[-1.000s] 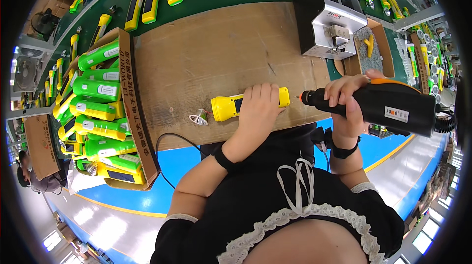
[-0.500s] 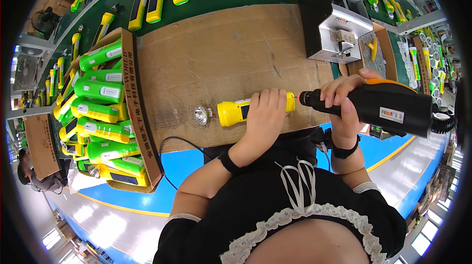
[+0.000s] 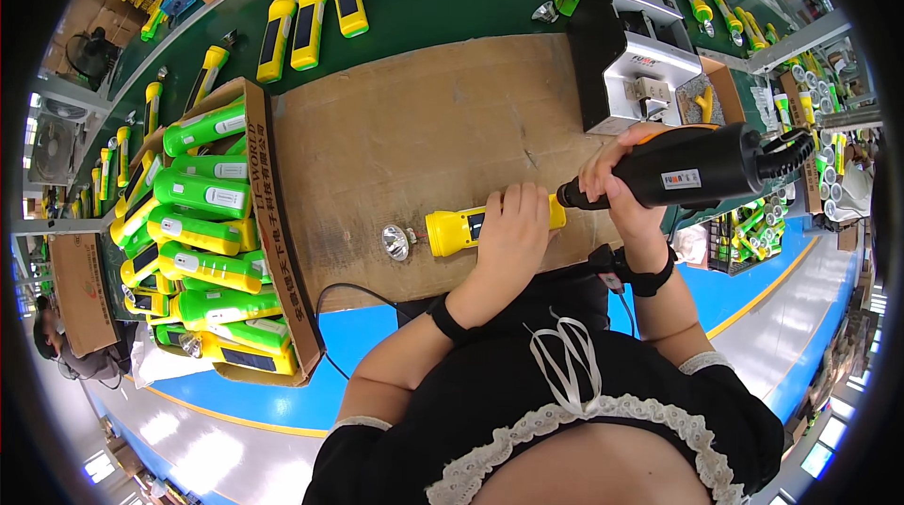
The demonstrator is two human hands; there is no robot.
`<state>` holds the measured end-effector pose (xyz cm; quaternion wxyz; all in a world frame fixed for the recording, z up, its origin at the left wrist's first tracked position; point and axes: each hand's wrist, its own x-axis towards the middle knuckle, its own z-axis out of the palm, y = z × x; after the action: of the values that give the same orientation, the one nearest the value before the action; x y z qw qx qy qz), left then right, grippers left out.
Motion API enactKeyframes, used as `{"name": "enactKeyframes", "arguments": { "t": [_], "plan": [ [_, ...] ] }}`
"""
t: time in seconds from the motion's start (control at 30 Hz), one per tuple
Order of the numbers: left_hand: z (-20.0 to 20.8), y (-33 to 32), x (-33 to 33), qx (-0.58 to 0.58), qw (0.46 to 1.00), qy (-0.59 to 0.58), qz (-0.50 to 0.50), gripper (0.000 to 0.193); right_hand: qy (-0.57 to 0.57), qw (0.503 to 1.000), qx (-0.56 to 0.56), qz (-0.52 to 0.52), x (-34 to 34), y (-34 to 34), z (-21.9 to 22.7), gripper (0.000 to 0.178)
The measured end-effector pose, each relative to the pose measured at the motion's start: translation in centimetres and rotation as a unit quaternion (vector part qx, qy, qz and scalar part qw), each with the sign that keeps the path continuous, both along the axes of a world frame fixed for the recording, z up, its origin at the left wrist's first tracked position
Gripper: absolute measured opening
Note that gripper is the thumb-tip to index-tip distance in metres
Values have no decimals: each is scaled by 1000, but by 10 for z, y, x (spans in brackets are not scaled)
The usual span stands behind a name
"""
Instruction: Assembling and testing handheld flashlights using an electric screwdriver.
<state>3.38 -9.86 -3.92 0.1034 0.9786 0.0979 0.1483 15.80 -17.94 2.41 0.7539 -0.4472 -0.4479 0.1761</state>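
Fingers (image 3: 533,213) of the left hand (image 3: 511,234) clasp the torch (image 3: 452,233), lying on cardboard (image 3: 414,138); the right hand (image 3: 633,208) grips the driver (image 3: 687,171), its nose at the torch's right end. Screwdriving seems in hand; the next move calls for straight, steady pressure. Leftward lie a reflector (image 3: 396,242) and a box (image 3: 276,213) of torches (image 3: 202,190).

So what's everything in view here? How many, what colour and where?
Torch: one, yellow, under the left hand
Reflector: one, silver, left of the torch
Power screwdriver: one, mostly black, in the right hand
Cardboard sheet: one, brown, on the green bench
Carton: one, brown, left of the sheet
Carton torches: many, green and yellow, heaped inside
Bench torches: several, yellow and green, beyond the sheet
Machine: one, silver and black, sheet's upper right
Crate: one, black, right side
Other person: one, dark clothes, far left
Left hand: one, bare, on the torch
Right hand: one, bare, round the screwdriver
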Motion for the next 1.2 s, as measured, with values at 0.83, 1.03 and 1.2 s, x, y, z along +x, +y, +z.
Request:
{"name": "enactKeyframes", "arguments": {
  "t": [0.83, 1.03, 1.2],
  "plan": [
    [5, -5, -5, -1, 999, -36, -13, 53, -71, 902, 76, -420, 87, -27, 54, 44],
    [6, -2, -5, -28, 999, -35, -14, 51, -61, 928, -18, -368, 90, -25, 64, 40],
    [7, 5, -9, -117, 989, -88, -37, 47, -37, 945, -4, -326, 65, -42, 52, 42]
  ]
}}
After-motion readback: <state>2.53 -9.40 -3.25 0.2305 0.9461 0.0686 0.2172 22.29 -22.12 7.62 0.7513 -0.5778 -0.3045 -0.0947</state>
